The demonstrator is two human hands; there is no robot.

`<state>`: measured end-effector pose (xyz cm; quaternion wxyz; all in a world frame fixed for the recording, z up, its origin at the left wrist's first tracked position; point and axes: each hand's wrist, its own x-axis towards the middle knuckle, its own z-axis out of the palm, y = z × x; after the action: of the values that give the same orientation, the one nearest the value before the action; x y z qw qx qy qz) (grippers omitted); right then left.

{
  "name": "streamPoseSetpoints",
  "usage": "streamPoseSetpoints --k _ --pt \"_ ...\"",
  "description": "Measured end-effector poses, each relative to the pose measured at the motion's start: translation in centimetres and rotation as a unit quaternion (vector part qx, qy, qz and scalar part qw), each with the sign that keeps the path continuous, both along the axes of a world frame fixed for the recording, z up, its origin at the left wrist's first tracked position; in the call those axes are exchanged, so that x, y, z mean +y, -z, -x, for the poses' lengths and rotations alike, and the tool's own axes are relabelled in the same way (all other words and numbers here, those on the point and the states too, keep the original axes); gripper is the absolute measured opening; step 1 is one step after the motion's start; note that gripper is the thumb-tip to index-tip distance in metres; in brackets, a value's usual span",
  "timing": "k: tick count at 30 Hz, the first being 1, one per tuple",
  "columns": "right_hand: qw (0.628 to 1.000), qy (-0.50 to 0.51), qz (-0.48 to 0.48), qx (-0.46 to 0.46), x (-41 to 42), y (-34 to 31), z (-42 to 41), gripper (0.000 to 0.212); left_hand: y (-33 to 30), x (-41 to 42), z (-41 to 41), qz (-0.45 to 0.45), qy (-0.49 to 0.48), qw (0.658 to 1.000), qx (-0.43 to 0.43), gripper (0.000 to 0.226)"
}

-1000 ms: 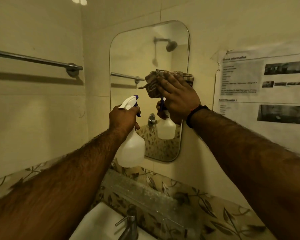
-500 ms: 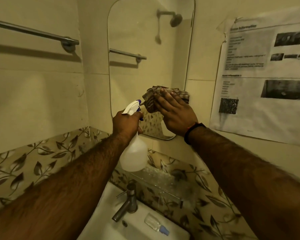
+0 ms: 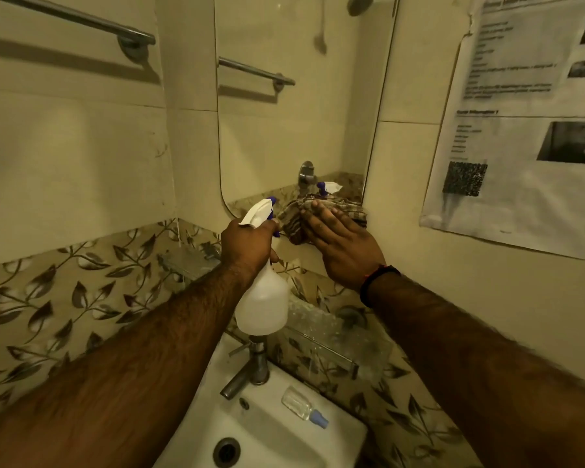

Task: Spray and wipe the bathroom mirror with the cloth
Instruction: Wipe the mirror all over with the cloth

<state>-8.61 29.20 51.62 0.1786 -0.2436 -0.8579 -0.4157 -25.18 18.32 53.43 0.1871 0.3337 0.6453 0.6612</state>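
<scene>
The bathroom mirror (image 3: 294, 123) hangs on the tiled wall above the sink. My right hand (image 3: 343, 244) presses a brown checked cloth (image 3: 293, 221) flat against the mirror's bottom edge, fingers straight. My left hand (image 3: 249, 246) grips the neck of a white spray bottle (image 3: 262, 302) with a white and purple trigger head, held just left of the cloth and in front of the mirror's lower left corner. The bottle's nozzle points toward the mirror.
A white sink (image 3: 277, 430) with a metal tap (image 3: 250, 369) lies below, a small clear bottle (image 3: 303, 408) lying on its rim. A glass shelf (image 3: 331, 339) sits under the mirror. A towel rail (image 3: 81, 20) is at upper left, a printed paper sheet (image 3: 527, 123) on the right wall.
My right hand has wiped the cloth down the mirror from its middle to the bottom edge. My left hand with the bottle has dropped along with it, and my view has tilted downward.
</scene>
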Motion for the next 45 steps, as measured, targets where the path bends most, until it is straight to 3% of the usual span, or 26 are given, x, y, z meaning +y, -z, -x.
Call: streamPoseSetpoints --k 13,21,27,33,39,45 --pt "0.999 -0.009 0.022 -0.03 -0.4 4.6 -0.2 0.061 0.8 -0.9 0.6 0.01 -0.013 1.0 0.006 0.045" --pt "0.997 -0.03 0.061 -0.025 -1.1 6.9 -0.3 0.047 0.0 -1.6 1.6 0.005 -0.023 1.0 0.007 0.047" --pt "0.993 -0.061 0.098 -0.033 -2.4 6.6 1.3 0.064 -1.8 -2.1 2.1 -0.011 -0.033 0.999 0.013 0.043" --pt "0.993 -0.08 0.09 -0.02 -1.6 0.8 4.5 0.062 -6.0 -2.3 2.8 -0.05 -0.041 0.997 0.041 0.032" --pt "0.995 -0.086 -0.039 0.026 -0.9 -10.0 6.6 0.059 -11.5 -2.4 3.6 -0.094 -0.042 0.993 0.063 0.032" --pt "0.984 -0.085 -0.135 0.078 0.1 -20.4 7.9 0.058 -16.1 -1.8 4.6 -0.134 -0.047 0.987 0.071 0.048"
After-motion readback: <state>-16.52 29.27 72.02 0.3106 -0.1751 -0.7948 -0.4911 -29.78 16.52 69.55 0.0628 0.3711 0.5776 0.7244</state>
